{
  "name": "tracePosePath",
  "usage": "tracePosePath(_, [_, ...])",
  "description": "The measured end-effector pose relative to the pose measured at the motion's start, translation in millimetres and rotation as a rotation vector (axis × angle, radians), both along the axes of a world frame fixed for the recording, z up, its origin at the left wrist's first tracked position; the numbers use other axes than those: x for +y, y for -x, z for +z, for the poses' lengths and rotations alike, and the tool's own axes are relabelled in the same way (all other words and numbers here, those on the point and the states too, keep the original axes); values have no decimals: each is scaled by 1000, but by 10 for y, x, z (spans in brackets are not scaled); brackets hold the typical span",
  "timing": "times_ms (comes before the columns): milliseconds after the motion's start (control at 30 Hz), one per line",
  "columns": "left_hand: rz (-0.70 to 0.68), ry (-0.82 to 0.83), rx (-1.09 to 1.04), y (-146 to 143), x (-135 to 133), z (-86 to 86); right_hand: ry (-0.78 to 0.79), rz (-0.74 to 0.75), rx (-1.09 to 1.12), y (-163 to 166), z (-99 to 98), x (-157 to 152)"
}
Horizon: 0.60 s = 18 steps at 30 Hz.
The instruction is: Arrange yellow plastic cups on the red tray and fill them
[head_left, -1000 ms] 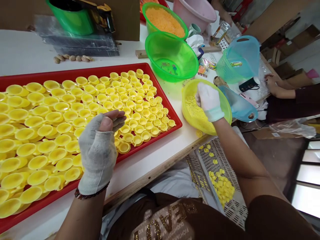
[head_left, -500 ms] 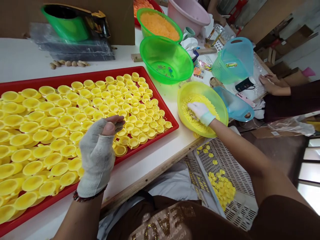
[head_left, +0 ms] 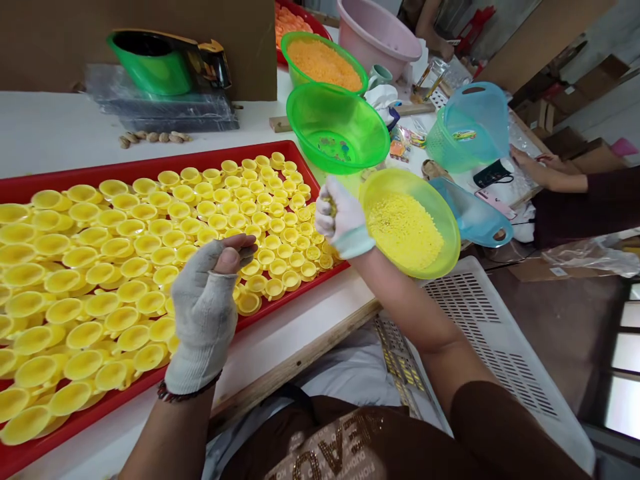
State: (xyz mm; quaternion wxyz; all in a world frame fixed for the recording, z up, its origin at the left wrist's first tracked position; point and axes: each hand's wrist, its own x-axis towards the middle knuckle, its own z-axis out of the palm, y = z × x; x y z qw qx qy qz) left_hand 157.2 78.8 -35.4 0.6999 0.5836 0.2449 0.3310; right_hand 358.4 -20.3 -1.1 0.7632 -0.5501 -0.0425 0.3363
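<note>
My right hand, in a white glove, is closed in a fist over the right end of the red tray. Yellow pellets show in small part between its fingers. Many small yellow toy cups fill the tray in tight rows; those at the right end seem to have bits inside. My left hand wears a grey-white fingerless glove and hovers over the cups at the tray's front. Its fingers reach out past the thumb, half curled, with nothing visible in them. To the right stands a yellow bowl of yellow pellets.
Behind are a green bowl, a bowl of orange pellets and a pink tub. A blue basket stands right, near another person's hands. A white crate sits below the table edge. Peanuts lie at back left.
My right hand has come out of the yellow bowl and moved left over the tray's right end, closed on pellets. My left hand keeps its pose. The view has shifted slightly.
</note>
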Motion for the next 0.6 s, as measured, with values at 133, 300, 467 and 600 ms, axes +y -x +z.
tracePosePath(133, [-12, -24, 12, 10, 25, -26, -58, -37, -188, 76, -397, 226])
tracePosePath(300, [-12, -40, 6, 29, 28, -15, -36, -46, -255, 2, -498, 313])
tracePosePath(467, [-28, -31, 11, 45, 28, 2, 20, -103, -288, -94, -425, 345])
tracePosePath(600, [-24, -34, 14, 54, 41, -2, 10, -105, -304, -114, -456, 370])
